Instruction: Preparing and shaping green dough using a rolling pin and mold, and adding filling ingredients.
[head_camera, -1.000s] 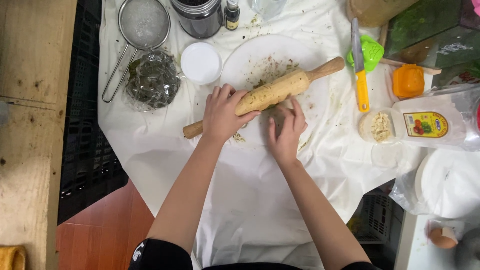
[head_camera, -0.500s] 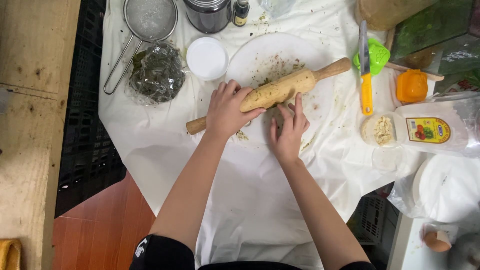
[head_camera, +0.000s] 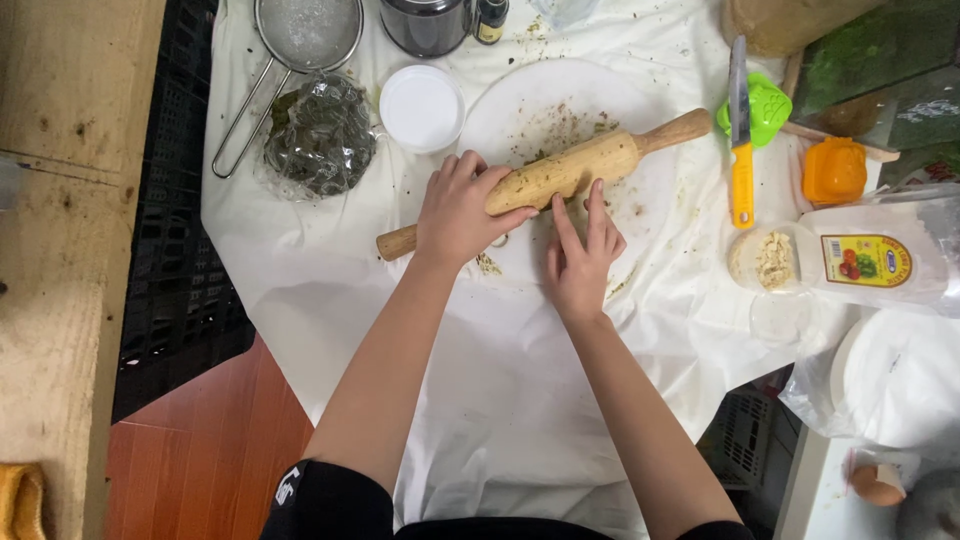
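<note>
Head view, looking straight down: the wooden rolling pin (head_camera: 545, 180) lies at an angle across a round white board (head_camera: 640, 200) on a table covered with a white cloth (head_camera: 480, 400). Its right handle points to the far right; its left handle points to the near left, off the board.

Hand states:
- The left hand (head_camera: 462, 212) is closed over the left part of the barrel, palm down and fingers curled over the top, gripping it.
- The right hand (head_camera: 582, 255) lies open and flat on the board just near of the barrel, fingertips touching or almost touching the wood. It grips nothing.

Handling judgement: the pin is rigid, solid wood of moderate weight, not fragile. Its barrel carries a film of crumbs and green flecks (likely slightly tacky or greasy), so a bare palm may slip there. It rolls freely, so it needs restraint on a smooth board. The two turned handles are the cleaner holds; a palm-down grip on the barrel gives more pressure.

Surroundings: a white lid (head_camera: 421, 107) and a clear bag of dark leaves (head_camera: 318, 135) lie to the far left. An orange-handled knife (head_camera: 740, 140) lies to the right, well apart from both hands.
</note>
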